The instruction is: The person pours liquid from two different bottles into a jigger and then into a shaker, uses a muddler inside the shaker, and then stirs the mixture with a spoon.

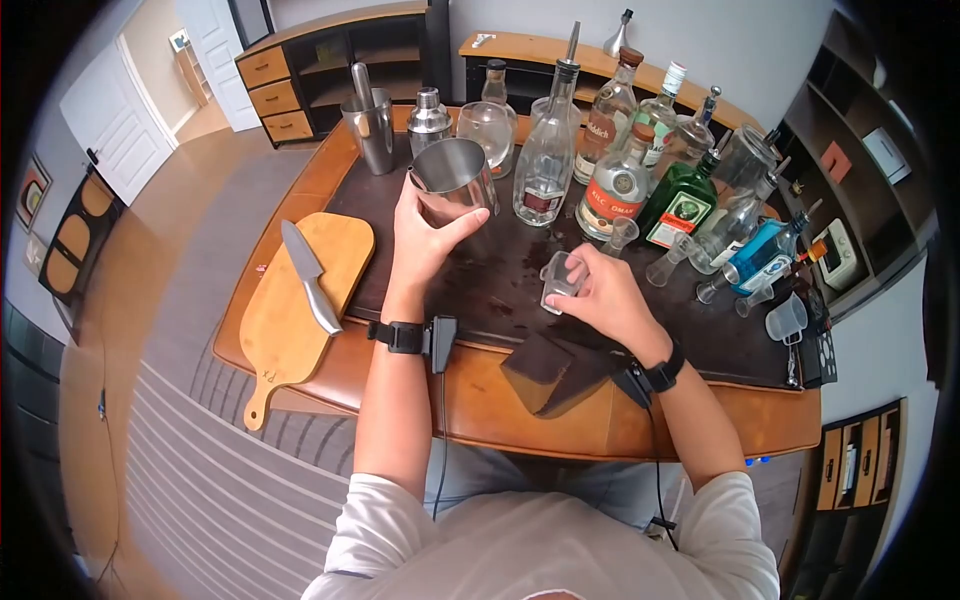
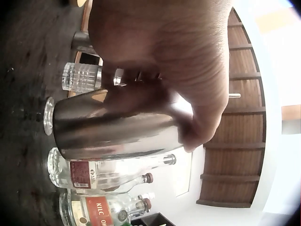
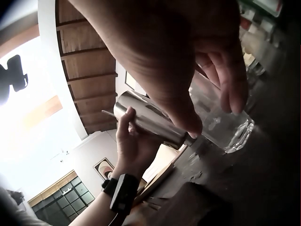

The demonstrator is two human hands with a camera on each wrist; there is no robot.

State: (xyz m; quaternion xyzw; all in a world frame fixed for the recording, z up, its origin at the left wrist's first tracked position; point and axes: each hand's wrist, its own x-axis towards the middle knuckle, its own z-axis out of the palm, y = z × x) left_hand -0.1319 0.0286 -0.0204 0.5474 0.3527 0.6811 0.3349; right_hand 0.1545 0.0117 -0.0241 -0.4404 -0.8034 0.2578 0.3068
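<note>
A metal shaker tin is gripped by the left hand, thumb and fingers curled round its side; the left wrist view shows the tin with the hand about its upper part. The right hand pinches a small clear glass low over the dark mat, between thumb and fingers. In the right wrist view the glass is tilted, its thick base near the mat; whether it touches cannot be told. Clear and labelled bottles stand behind both hands.
On the left, a wooden board carries a knife. Another tin, a small shaker and a stemmed glass stand at the back. Small glass jiggers and a plastic cup are to the right. A dark folded cloth lies at the front edge.
</note>
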